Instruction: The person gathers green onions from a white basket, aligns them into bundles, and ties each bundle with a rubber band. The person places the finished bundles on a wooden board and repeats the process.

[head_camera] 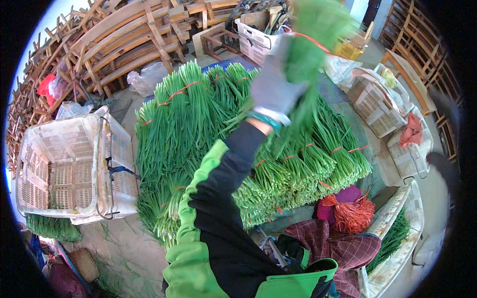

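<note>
My left hand (277, 83), in a grey glove, reaches up above a large heap of tied leafy greens, perhaps garlic chives. It is shut on a bundle of greens (316, 41) bound with a red tie; the bundle is blurred. Beneath it, tied green bundles (186, 111) lie stacked, their pale cut stems facing outward on both sides of the heap. My right hand is not in view. A bunch of red ties (354, 214) hangs near my checked cloth-covered lap (350, 246).
An empty white plastic crate (74, 164) stands at the left, more greens below it. A crate holding greens (391, 231) leans at lower right. More crates (380, 108) stand at the right, and stacked wooden benches (123, 41) behind. Dark blurred shapes show at the far right edge.
</note>
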The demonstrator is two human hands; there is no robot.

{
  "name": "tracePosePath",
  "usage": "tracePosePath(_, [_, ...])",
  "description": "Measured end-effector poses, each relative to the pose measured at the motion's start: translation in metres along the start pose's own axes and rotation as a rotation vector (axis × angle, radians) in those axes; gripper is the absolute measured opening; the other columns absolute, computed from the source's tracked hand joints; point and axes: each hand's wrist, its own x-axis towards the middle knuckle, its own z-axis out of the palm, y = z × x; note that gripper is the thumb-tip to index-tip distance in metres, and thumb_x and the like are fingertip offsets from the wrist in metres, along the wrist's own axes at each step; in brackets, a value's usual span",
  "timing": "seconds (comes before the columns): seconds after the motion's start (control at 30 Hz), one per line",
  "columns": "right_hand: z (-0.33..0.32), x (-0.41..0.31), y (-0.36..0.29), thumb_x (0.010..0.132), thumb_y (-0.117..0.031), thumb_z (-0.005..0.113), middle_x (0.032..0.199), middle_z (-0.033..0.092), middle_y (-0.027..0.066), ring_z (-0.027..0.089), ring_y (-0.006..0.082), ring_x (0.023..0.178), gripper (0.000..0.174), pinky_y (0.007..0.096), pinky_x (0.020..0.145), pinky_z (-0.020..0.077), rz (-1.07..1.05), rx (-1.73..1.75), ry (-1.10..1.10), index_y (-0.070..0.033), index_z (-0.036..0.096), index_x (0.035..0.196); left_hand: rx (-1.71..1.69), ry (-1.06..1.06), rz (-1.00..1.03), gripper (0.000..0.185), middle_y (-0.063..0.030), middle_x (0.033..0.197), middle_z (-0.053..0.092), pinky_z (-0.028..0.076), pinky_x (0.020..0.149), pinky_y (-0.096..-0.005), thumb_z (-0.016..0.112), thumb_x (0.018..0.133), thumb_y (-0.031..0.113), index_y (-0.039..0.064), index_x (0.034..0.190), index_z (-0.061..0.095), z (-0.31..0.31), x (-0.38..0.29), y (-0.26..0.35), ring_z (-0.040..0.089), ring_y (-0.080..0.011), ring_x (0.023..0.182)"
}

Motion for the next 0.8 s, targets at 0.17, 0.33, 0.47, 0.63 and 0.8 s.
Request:
tracePosePath(0.17, [0.048, -0.085, 0.006, 0.061, -0.016, 0.089, 0.142, 0.047, 0.0213, 0.047, 0.0411, 0.129, 0.089, 0.0489, 0.107, 0.0391, 0.354, -0.086, -0.503, -0.008, 0.048, 0.139, 0.449, -0.011, -0.642, 0.103, -0.025, 0.127, 0.062, 0.053, 0.09, -0.0464, 0.086, 0.066, 0.034, 0.015, 0.151, 0.032, -0.004, 0.008, -0.169, 0.064, -0.0399, 0.108])
tracePosePath(0.33, [0.062, -0.128, -0.005, 0.063, -0.031, 0.088, 0.137, 0.051, 0.0212, 0.05, 0.042, 0.126, 0.086, 0.049, 0.105, 0.0402, 0.505, 0.108, -0.554, -0.007, 0.051, 0.137, 0.76, -0.188, -0.94, 0.073, -0.0243, 0.112, 0.066, 0.056, 0.083, -0.0466, 0.075, 0.078, 0.029, 0.02, 0.143, 0.043, 0.013, -0.107, -0.329, 0.068, -0.0399, 0.099])
tracePosePath(0.47, [0.059, -0.166, -0.011, 0.071, -0.044, 0.082, 0.137, 0.052, 0.0215, 0.051, 0.0416, 0.126, 0.084, 0.0475, 0.103, 0.0422, 0.509, 0.107, -0.488, -0.006, 0.05, 0.139, 0.758, -0.285, -0.744, 0.054, -0.0211, 0.114, 0.067, 0.054, 0.087, -0.0464, 0.069, 0.081, 0.032, 0.012, 0.129, 0.056, 0.01, -0.138, -0.43, 0.067, -0.0366, 0.104])
tracePosePath(0.63, [0.072, -0.241, -0.003, 0.085, -0.04, 0.074, 0.135, 0.055, 0.0188, 0.056, 0.0381, 0.12, 0.069, 0.0447, 0.1, 0.0459, 0.595, 0.409, -0.393, -0.011, 0.049, 0.142, 1.137, -1.02, -0.438, 0.045, -0.0136, 0.13, 0.064, 0.049, 0.097, -0.0464, 0.051, 0.091, 0.04, 0.011, 0.122, 0.067, 0.001, -0.066, -0.457, 0.063, -0.0337, 0.117])
tracePosePath(0.8, [0.121, -0.315, 0.006, 0.089, -0.034, 0.068, 0.129, 0.06, 0.02, 0.059, 0.0365, 0.117, 0.059, 0.0423, 0.101, 0.0467, 0.748, 0.602, -0.354, -0.007, 0.053, 0.138, 1.337, -1.136, -0.208, 0.042, -0.0138, 0.126, 0.065, 0.05, 0.095, -0.0476, 0.051, 0.093, 0.038, 0.009, 0.118, 0.068, 0.065, 0.06, -0.326, 0.063, -0.0334, 0.115])
